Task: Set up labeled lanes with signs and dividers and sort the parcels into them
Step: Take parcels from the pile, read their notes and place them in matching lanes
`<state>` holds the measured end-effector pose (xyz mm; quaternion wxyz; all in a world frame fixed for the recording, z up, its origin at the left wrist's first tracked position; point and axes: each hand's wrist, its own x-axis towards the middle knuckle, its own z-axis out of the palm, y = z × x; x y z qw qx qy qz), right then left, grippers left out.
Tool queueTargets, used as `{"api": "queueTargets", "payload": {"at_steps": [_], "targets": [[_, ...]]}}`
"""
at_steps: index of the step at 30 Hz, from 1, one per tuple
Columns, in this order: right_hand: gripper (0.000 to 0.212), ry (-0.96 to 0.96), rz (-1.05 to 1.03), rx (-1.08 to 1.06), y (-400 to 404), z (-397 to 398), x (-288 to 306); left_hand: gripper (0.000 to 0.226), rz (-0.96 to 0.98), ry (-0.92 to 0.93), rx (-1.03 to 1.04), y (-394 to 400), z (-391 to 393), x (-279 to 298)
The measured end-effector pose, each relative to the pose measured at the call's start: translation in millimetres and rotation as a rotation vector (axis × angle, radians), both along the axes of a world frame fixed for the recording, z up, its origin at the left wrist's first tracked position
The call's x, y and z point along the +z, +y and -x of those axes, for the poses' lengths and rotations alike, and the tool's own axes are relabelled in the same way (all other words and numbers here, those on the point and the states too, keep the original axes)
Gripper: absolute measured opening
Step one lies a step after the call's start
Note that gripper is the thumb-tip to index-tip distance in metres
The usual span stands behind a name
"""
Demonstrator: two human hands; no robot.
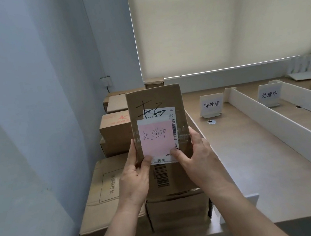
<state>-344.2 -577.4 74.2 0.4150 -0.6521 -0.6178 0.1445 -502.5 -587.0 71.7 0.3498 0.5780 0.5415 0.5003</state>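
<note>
Parcel [154,102]: brown cardboard box, held upright in the air in front of the camera, above the stack of boxes [116,131] at the left end of the table [254,154]. Black handwriting across its upper face; white shipping label below it. Pink sticky note [156,139] stuck over the label, handwritten 处理中.

Left hand [136,173]: grips the parcel's lower left edge, thumb on the front face at the note's bottom corner, fingers wrapped behind.
Right hand [193,156]: grips the lower right edge, thumb on the front by the label, fingers curled round the side.

Under the hands: a smaller taped box [178,210], with a large flat carton [101,194] beside it on the left.

On the table to the right: a sign [211,104] reading 待处理, then a long white divider [281,119], then a second sign [269,94] reading 处理中, then another divider [306,98]. Roller blind [226,19] behind the table, down.
</note>
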Motion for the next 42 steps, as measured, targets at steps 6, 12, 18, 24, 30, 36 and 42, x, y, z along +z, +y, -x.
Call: {"api": "queueTargets", "payload": {"at_steps": [6,12,18,24,30,36,42], "targets": [[0.073,0.056,-0.029,-0.029,-15,4,1,0.053,-0.043,-0.042,0.035,-15,-2,2],[0.074,0.045,-0.14,-0.143,-47,-4,5,0.055,-0.134,0.011,-0.043,-29,-13,3],[0.073,0.03,-0.166,-0.275,-79,-31,10,0.054,-0.146,-0.017,-0.166,-45,-47,8],[0.071,0.041,-0.218,-0.352,-102,-88,11,0.051,-0.181,-0.068,-0.237,-62,-106,14],[0.071,0.04,-0.246,-0.449,-131,-196,13,0.049,-0.239,-0.105,-0.293,-76,-221,12],[0.072,-0.025,-0.207,-0.528,-172,-330,14,0.047,-0.184,-0.188,-0.4,-101,-359,4],[0.072,-0.039,-0.188,-0.575,-199,-433,11,0.049,-0.154,-0.223,-0.46,-118,-467,-5]]}}
